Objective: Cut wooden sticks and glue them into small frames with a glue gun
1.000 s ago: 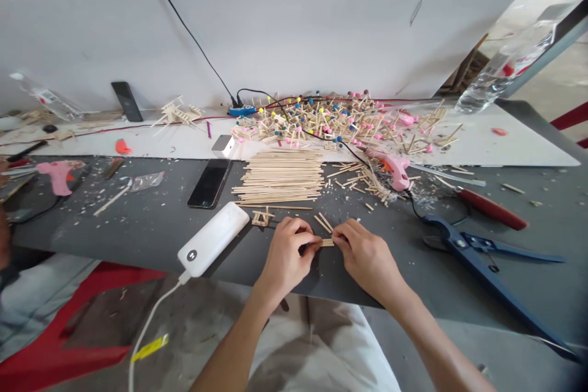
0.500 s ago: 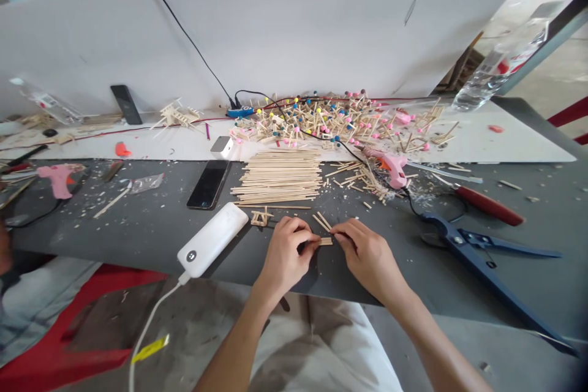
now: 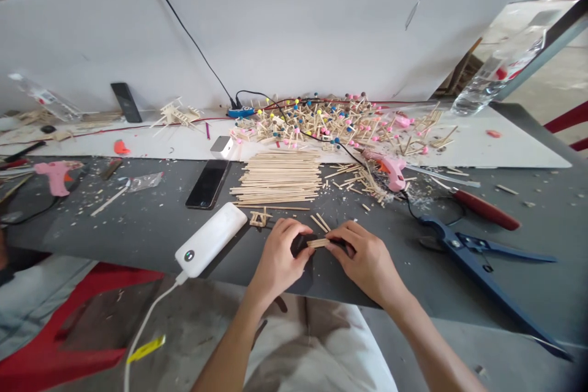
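Note:
A small bundle of short wooden sticks [image 3: 318, 244] lies side by side between my two hands, just above the table's front part. My left hand [image 3: 283, 252] curls round its left end, with thumb and index fingertip at its near and far sides. My right hand [image 3: 365, 257] pinches the right end, which its fingers partly hide. Just beyond my hands lie a couple of loose short sticks [image 3: 320, 222]. A little frame of glued sticks [image 3: 260, 218] rests left of them, and a row of long thin sticks [image 3: 278, 176] is laid out behind.
A white power bank [image 3: 211, 240] with a cable and a black phone [image 3: 207, 185] are at left. On the right are a pink glue gun [image 3: 392, 171], a red-handled tool [image 3: 489, 208] and blue cutters [image 3: 478, 275]. Stick pieces with coloured balls [image 3: 316, 119] are heaped behind.
The short sticks have come up slightly off the table, and their left end now shows. My right hand has moved left onto their right end; my left fingers have opened a little.

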